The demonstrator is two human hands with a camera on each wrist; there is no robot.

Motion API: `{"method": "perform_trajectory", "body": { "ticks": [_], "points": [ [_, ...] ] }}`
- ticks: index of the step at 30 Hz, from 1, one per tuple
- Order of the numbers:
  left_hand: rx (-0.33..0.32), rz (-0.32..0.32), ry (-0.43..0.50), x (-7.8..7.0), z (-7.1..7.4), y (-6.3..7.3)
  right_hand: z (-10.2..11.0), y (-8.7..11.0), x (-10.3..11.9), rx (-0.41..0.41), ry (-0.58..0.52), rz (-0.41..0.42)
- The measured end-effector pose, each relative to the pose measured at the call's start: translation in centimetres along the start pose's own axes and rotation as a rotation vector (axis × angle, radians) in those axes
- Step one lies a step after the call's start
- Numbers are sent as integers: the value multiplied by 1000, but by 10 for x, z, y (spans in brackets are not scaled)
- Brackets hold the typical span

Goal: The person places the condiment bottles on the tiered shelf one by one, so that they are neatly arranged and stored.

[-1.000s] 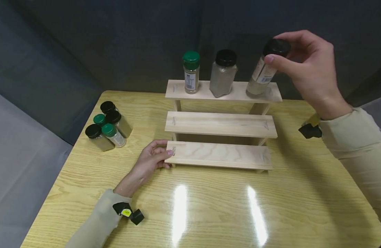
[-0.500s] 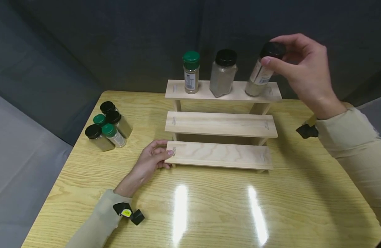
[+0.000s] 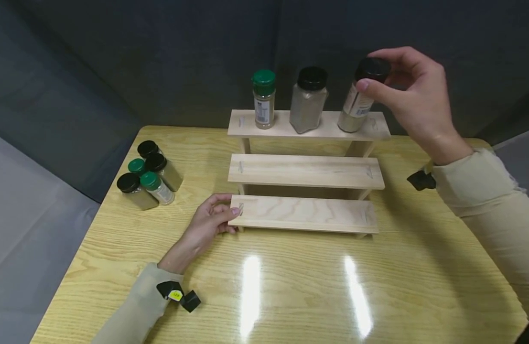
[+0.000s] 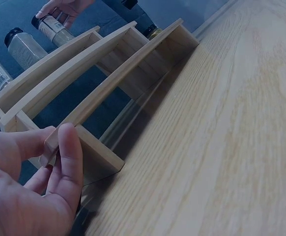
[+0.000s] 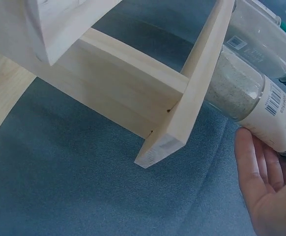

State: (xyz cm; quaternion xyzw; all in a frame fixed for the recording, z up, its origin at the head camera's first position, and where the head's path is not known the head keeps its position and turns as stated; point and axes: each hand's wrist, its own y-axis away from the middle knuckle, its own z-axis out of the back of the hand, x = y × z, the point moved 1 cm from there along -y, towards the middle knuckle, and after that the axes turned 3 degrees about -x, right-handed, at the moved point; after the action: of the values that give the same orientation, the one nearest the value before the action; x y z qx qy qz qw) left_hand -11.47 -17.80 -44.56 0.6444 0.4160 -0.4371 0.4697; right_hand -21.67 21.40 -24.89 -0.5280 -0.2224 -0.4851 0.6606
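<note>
A three-step wooden rack stands on the table. With thumb and fingers, my left hand pinches the left end of its lowest shelf. My right hand grips a spice jar near its black lid, at the right end of the top shelf. The jar's base appears to meet that shelf; its label and barcode show in the right wrist view, where fingers lie along its side. Left of it on the same shelf are a larger black-lidded spice jar and a green-lidded spice jar.
Several spice jars with black or green lids, among them a green-lidded one, cluster on the left of the wooden table. A dark curtain hangs behind the rack. Grey cloth lies beyond the table's left edge.
My right hand has shifted the held spice jar a little to the left along the top shelf, and it leans less. My left hand keeps its hold on the lowest shelf.
</note>
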Motion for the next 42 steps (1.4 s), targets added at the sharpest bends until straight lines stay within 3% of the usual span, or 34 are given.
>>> {"method": "perform_trajectory", "body": {
  "ticks": [15,31,42],
  "points": [
    [-7,11,-3,4,4,-1,-6,2,-4,-7,-51,-7],
    [-6,8,-9,7,6,-3,-7,7,-5,44,-56,-39],
    [-11,11,-10,7,5,-4,7,14,-8,43,-19,-73]
  ]
}}
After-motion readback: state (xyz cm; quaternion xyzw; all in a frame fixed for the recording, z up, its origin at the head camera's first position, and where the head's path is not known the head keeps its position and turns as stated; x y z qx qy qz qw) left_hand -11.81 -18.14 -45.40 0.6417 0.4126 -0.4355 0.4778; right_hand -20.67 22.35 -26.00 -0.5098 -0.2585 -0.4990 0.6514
